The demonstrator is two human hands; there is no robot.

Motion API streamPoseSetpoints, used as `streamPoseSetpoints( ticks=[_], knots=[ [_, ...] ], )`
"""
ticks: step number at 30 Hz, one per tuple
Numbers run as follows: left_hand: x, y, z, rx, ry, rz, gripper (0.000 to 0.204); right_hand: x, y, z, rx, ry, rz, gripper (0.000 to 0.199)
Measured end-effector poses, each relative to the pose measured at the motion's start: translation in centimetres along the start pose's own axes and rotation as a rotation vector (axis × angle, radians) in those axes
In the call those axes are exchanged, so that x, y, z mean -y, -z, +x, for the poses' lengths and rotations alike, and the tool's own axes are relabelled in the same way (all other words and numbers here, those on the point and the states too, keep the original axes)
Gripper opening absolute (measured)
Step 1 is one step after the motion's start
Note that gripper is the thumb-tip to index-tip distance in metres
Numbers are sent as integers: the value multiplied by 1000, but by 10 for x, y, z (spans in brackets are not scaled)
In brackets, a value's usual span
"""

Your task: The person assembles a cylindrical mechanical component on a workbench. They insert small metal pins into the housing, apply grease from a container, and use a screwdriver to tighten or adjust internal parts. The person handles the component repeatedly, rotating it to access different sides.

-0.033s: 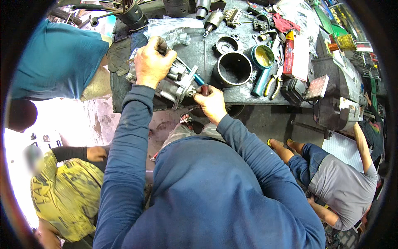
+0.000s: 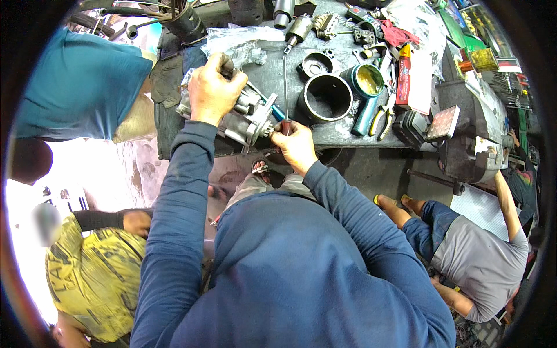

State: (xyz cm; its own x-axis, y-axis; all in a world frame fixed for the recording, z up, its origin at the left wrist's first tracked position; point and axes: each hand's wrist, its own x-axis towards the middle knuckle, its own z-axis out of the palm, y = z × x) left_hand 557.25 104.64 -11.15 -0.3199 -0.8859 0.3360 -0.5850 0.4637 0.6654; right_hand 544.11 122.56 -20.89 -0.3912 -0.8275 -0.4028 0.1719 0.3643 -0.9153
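Note:
Near the bench's front edge lies a silver metal housing (image 2: pixel 250 129) with a flange and a short shaft on its right. My left hand (image 2: pixel 213 93) is over the housing's far side, its fingers curled. Something dark shows between thumb and fingers, but I cannot make out what it is. Closed around a screwdriver (image 2: pixel 286 126) with a dark red handle, my right hand (image 2: pixel 296 148) is beside the housing's shaft end, its thumb close to that shaft. The screwdriver's long blade points away from me. A blue-handled tool (image 2: pixel 279 111) lies partly behind the housing.
Right of my hands stand a black cylinder (image 2: pixel 326 97), an open grease tub (image 2: pixel 366 80) and yellow-handled pliers (image 2: pixel 380 119). A motor armature (image 2: pixel 298 32) lies farther back. People are close by: yellow shirt (image 2: pixel 101 278), teal clothing (image 2: pixel 87 84), grey shirt (image 2: pixel 476 261).
My hands, the housing and the screwdriver look nearly still. At the lower left, the person in yellow has shifted slightly, and a blurred shape shows on the floor beside my left leg.

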Motion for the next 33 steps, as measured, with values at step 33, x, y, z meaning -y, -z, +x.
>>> streamPoseSetpoints(
  ticks=[33],
  knots=[
    [12, 28, -7, -127, 128, -446, 18, 13, 35, -15, 22, 94, -308, 34]
  ],
)
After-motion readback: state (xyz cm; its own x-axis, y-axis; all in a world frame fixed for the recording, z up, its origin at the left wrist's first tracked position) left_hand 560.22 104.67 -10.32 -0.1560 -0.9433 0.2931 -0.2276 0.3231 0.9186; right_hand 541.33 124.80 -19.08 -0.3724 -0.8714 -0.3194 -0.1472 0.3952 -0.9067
